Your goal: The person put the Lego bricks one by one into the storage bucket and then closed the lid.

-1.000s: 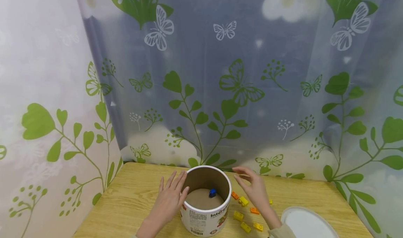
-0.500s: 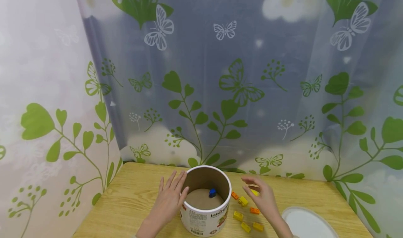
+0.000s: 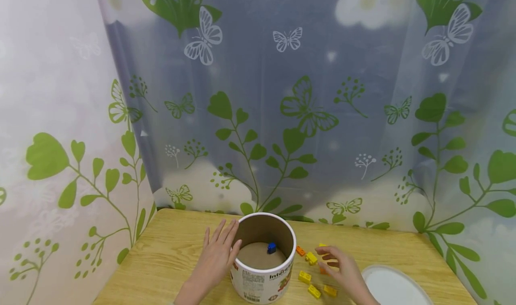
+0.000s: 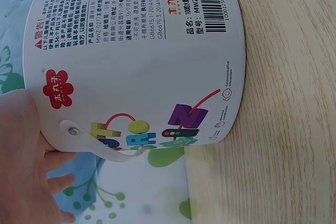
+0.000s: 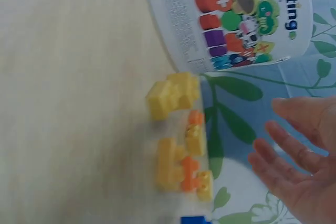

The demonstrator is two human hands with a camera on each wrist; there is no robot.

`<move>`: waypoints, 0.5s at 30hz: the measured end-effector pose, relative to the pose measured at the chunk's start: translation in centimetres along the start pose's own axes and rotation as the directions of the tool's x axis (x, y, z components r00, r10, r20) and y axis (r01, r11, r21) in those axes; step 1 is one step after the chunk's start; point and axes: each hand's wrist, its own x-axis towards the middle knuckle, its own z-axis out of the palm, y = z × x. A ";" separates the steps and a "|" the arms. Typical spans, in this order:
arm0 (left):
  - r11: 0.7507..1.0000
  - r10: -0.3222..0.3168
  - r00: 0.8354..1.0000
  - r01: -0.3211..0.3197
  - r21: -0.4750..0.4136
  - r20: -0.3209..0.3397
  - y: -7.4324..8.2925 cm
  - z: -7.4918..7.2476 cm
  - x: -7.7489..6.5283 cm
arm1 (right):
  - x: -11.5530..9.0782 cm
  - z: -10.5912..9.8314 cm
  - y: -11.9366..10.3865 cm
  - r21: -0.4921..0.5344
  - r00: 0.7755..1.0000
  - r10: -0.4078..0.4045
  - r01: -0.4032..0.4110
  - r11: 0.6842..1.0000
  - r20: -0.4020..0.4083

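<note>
Several yellow blocks (image 3: pixel 305 277) lie right of the tub (image 3: pixel 251 284); one blue block (image 3: pixel 272 248) lies inside. Left hand (image 3: pixel 217 256): fingers extended, against its left rim. Right hand (image 3: pixel 341 267): released, near the yellow blocks.

Soft, even light fills the head view, brightest on the pale sheet (image 3: pixel 44 94) at the left, where faint white flowers nearly wash out. The blue-grey curtain (image 3: pixel 258 72) looks duller, with a milky sheen toward the right. Inside the tub (image 3: pixel 251 285), the wall sinks into brown shade. The left wrist view is the crisper close-up — fine print and wood grain stay clear. The right wrist view is hazy and blurred: yellow blocks (image 5: pixel 166 163) and right hand (image 5: pixel 307 153) have soft edges, and the table (image 5: pixel 79 103) shows little grain.
</note>
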 end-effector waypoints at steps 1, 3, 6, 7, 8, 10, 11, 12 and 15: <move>1.000 0.001 1.000 -0.001 0.002 -0.002 0.0 0.0 0.0 | -0.2 -0.1 0.3 -0.019 1.000 0.005 -0.005 1.000 0.029; 1.000 0.001 1.000 -0.001 0.000 -0.005 0.0 0.0 0.0 | -0.5 -0.2 1.0 -0.047 0.996 0.015 -0.011 0.999 0.088; 1.000 -0.002 1.000 0.002 -0.006 -0.002 0.0 0.1 0.0 | -0.8 -0.3 1.8 -0.082 0.987 0.039 -0.027 0.996 0.155; 1.000 -0.004 1.000 0.004 -0.007 -0.001 0.0 0.1 0.0 | -0.9 -0.3 2.1 -0.089 0.984 0.045 -0.030 0.996 0.172; 1.000 -0.004 1.000 0.004 -0.008 0.000 -0.1 0.1 0.0 | -0.9 -0.4 2.3 -0.099 0.981 0.048 -0.030 0.995 0.188; 1.000 -0.005 1.000 0.005 -0.008 0.001 -0.1 0.1 0.0 | -1.1 -0.4 2.7 -0.114 0.975 0.059 -0.036 0.993 0.212; 1.000 -0.004 1.000 0.004 -0.007 0.001 -0.1 0.1 0.0 | -1.3 -0.4 2.8 -0.122 0.973 0.064 -0.037 0.992 0.223; 1.000 -0.003 1.000 0.003 -0.006 0.000 -0.1 0.1 0.0 | -1.4 -0.4 3.0 -0.124 0.970 0.070 -0.042 0.991 0.231; 1.000 -0.002 1.000 0.002 -0.008 0.000 -0.1 0.2 0.0 | -1.9 -0.3 3.2 -0.126 0.961 0.105 -0.075 0.989 0.256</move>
